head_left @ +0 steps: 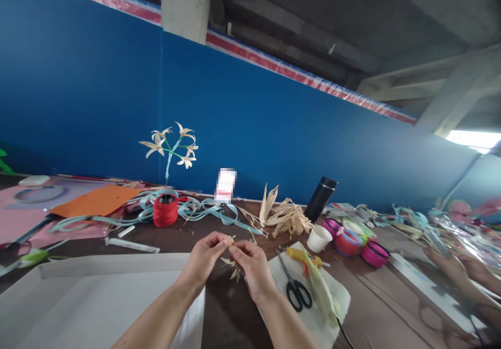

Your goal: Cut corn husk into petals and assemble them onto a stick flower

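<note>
Fingertips of my left hand (204, 263) and my right hand (253, 266) meet in a pinch over the brown table. Between and just below them show the pointed pale petals of a small corn husk flower (235, 274); my fingers cover its upper part. Exactly which fingers bear on it is too small to make out. Beyond my hands, a finished-looking spray of pale husk flowers (170, 148) stands upright from a red spool of string (165, 212). Dried corn husks (289, 217) lie in a heap ahead of my right hand.
Black-handled scissors (298, 294) and a yellow glue gun (303, 256) lie on paper at right, near a white cup (319, 238) and black bottle (321, 199). A white tray (117, 307) is at left, blue ribbon (211, 208) behind. Another person's hands (450, 265) hold a phone.
</note>
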`<state>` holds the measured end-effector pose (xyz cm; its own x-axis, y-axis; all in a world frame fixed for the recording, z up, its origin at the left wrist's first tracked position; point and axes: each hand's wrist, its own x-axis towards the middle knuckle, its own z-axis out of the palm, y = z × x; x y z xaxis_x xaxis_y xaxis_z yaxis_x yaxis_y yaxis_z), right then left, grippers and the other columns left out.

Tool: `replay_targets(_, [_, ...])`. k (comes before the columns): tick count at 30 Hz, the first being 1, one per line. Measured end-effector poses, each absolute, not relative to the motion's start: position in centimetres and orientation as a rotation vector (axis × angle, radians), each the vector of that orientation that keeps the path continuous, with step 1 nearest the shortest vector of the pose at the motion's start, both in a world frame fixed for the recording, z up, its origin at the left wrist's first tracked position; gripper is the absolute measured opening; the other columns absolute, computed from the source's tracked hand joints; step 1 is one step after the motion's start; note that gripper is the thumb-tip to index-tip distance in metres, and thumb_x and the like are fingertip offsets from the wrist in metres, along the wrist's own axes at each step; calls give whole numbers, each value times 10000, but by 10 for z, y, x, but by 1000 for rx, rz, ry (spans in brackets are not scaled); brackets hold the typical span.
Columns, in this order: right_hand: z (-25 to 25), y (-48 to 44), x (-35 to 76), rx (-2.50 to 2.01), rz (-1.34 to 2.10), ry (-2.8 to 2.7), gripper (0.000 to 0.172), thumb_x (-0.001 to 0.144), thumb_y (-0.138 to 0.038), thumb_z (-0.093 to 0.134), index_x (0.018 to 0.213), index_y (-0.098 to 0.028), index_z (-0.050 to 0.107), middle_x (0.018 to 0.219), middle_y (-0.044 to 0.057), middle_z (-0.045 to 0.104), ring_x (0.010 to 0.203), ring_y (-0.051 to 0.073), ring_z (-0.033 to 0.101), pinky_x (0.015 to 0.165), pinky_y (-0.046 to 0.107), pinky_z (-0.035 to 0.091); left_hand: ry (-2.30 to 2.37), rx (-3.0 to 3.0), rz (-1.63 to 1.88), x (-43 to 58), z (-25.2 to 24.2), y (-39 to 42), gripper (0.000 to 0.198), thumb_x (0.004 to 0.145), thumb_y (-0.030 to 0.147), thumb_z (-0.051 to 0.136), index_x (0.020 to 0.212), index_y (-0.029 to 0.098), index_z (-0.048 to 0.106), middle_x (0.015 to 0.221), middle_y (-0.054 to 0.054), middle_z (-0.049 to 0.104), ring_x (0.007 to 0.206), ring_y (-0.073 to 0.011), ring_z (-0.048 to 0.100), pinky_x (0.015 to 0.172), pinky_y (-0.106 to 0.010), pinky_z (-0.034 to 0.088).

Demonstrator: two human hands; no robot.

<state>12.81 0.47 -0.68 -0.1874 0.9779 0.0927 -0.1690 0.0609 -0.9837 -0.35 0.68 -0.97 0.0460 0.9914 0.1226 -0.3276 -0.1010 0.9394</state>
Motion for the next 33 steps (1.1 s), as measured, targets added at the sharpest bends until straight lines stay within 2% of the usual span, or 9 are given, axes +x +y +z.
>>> replay_targets(8, [-12, 8, 129, -894, 1348, -1222, 201, 688, -316, 688, 648, -128, 628, 522, -41, 500, 466, 44, 350, 445, 174, 262, 807, 979, 1340, 0, -11, 4, 237, 667, 381, 665, 686, 148, 624, 639, 5, 598, 588, -103, 510, 588, -213, 383])
replay_targets(14, [-14, 9, 132, -867, 1399, -1160, 175, 695, -297, 682, 661, -137, 620, 505, -51, 467, 463, 46, 345, 444, 174, 267, 786, 879, 1262, -7, -11, 6, 370, 723, 436, 601, 980, 174, 645, 782, -22, 600, 661, -99, 529, 626, -221, 409])
replay_targets(16, [-14, 9, 133, -864, 1412, -1160, 174, 689, -292, 686, 657, -135, 617, 505, -48, 475, 459, 46, 348, 443, 176, 266, 805, 903, 1259, -8, -11, 7, 389, 730, 435, 594, 1020, 179, 633, 818, -30, 601, 680, -102, 534, 636, -224, 413])
replay_targets(23, [-10, 6, 131, -891, 1446, -1180, 203, 675, -304, 692, 625, -131, 600, 522, -30, 520, 442, 41, 335, 422, 177, 224, 779, 985, 1238, -9, -9, 5, 288, 716, 383, 624, 889, 156, 658, 801, -41, 612, 709, -128, 549, 639, -232, 419])
replay_targets(28, [-5, 2, 130, -907, 1444, -1223, 231, 686, -321, 683, 597, -129, 591, 503, -36, 504, 429, 35, 287, 416, 181, 196, 693, 992, 1232, -9, -7, 5, 184, 722, 330, 629, 767, 152, 624, 719, -14, 596, 637, -112, 546, 628, -241, 416])
replay_targets(33, [-5, 2, 130, -916, 1422, -1228, 238, 686, -336, 682, 607, -133, 587, 501, -38, 500, 440, 44, 300, 415, 185, 199, 701, 931, 1282, -6, -10, 7, 175, 688, 306, 666, 732, 145, 612, 726, -11, 595, 623, -100, 536, 601, -222, 401])
